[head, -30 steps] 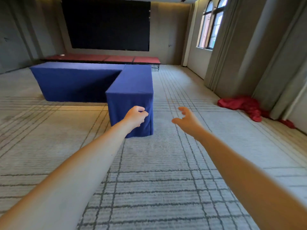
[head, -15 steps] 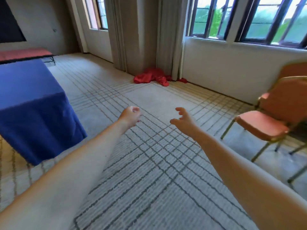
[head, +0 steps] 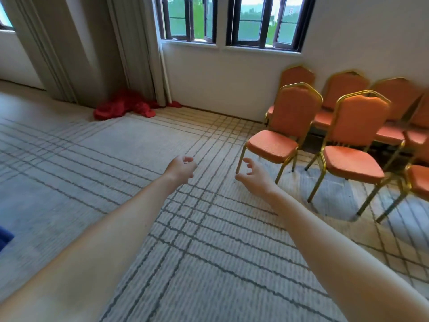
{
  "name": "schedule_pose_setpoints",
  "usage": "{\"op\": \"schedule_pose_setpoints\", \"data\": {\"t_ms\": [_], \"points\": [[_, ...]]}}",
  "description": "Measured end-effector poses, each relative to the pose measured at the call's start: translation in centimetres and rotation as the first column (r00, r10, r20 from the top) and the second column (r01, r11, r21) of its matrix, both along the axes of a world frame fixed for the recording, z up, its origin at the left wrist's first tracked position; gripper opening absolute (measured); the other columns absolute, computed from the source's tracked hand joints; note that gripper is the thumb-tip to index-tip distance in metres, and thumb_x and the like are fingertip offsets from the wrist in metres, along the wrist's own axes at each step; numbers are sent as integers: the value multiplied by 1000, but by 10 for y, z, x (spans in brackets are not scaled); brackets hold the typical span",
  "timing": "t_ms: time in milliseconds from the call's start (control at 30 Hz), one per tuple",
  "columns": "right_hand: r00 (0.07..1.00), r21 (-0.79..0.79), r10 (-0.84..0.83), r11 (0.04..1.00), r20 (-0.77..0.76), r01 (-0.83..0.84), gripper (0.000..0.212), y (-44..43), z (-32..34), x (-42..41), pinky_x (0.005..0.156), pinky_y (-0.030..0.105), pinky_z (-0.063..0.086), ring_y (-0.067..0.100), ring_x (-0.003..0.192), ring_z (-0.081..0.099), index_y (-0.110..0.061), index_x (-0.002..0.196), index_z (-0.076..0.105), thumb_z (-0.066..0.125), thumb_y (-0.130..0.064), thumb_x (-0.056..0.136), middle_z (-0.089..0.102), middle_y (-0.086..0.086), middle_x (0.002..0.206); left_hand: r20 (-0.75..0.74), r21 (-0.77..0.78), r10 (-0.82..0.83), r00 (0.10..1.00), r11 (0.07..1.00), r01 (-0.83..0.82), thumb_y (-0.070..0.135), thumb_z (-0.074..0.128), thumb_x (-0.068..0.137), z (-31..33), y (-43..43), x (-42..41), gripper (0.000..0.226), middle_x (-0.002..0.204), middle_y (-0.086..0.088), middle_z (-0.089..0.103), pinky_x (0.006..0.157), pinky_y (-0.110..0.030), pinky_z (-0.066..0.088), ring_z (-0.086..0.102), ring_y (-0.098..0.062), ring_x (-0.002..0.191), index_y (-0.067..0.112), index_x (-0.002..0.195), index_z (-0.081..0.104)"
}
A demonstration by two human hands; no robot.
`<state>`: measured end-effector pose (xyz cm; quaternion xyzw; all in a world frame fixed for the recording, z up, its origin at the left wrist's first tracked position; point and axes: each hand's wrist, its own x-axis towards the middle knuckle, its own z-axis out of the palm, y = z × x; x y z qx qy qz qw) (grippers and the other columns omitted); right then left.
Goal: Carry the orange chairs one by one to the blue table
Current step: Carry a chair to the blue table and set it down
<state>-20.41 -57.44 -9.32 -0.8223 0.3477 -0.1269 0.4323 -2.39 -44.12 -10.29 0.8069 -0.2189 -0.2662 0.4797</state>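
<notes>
Several orange chairs with gold frames stand in a group at the right, by the wall. The nearest orange chair (head: 282, 133) faces left, and a second chair (head: 352, 145) stands to its right. Both my arms reach forward over the carpet. My left hand (head: 182, 168) hangs with loosely curled fingers and holds nothing. My right hand (head: 254, 174) is spread and empty, just left of the nearest chair's front leg without touching it. Only a blue sliver of the blue table (head: 3, 237) shows at the left edge.
A heap of red cloth (head: 126, 106) lies on the floor by the curtains (head: 137, 49). Windows (head: 232, 19) sit above a white wall behind the chairs. Striped carpet (head: 116, 159) spreads between me and the chairs.
The view has swung right, away from the blue table toward the chairs, which now fill the right side. Both hands stay held out in front, empty.
</notes>
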Motion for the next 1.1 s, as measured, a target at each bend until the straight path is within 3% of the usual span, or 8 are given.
{"op": "schedule_pose_setpoints", "data": {"t_ms": [167, 333, 600, 733, 867, 1100], "points": [[997, -11, -75, 997, -23, 75, 67, -103, -3, -27, 108, 45, 43, 25, 133, 45, -17, 149, 34, 66, -24, 91, 37, 9, 152, -26, -2, -81, 996, 997, 81, 20, 53, 92, -4, -112, -22, 39, 105, -10, 63, 82, -39, 53, 64, -27, 100, 11, 130, 50], [992, -36, -121, 992, -42, 119, 69, -196, -7, -53, 105, 38, 43, 25, 132, 45, -14, 150, 33, 66, -23, 91, 38, 12, 151, -15, -26, -114, 993, 993, 114, 20, 53, 92, -8, -217, -52, 42, 116, -11, 62, 91, -43, 54, 64, -25, 104, 11, 133, 49], [980, -12, -197, 980, -37, 196, 68, -330, -18, -72, 89, 27, 39, 23, 130, 46, -13, 150, 33, 65, -22, 90, 44, 12, 145, -45, 24, -175, 984, 984, 176, 21, 53, 92, -27, -353, -70, 41, 116, -8, 60, 89, -39, 55, 63, -21, 100, 13, 132, 49], [975, -1, -218, 976, -41, 218, 67, -391, -30, -70, 92, 27, 38, 24, 133, 44, -12, 151, 32, 63, -20, 91, 41, 11, 148, -56, 35, -184, 981, 982, 186, 21, 54, 91, -41, -417, -57, 35, 115, -7, 61, 88, -41, 56, 64, -20, 99, 15, 125, 52], [969, 13, -234, 972, -75, 236, 69, -470, -44, -53, 101, 35, 40, 25, 134, 41, -14, 151, 31, 63, -23, 90, 37, 12, 150, -78, 35, -222, 972, 974, 225, 22, 53, 88, -53, -497, -31, 40, 114, -7, 63, 73, -32, 51, 65, -19, 93, 14, 128, 52], [962, 7, -256, 966, -98, 257, 69, -621, -50, -5, 90, 30, 39, 22, 125, 45, -18, 150, 32, 62, -24, 89, 36, 10, 150, -90, 62, -238, 967, 968, 244, 21, 54, 89, -65, -654, 22, 37, 110, -7, 64, 80, -35, 54, 65, -19, 97, 15, 126, 53]]}}
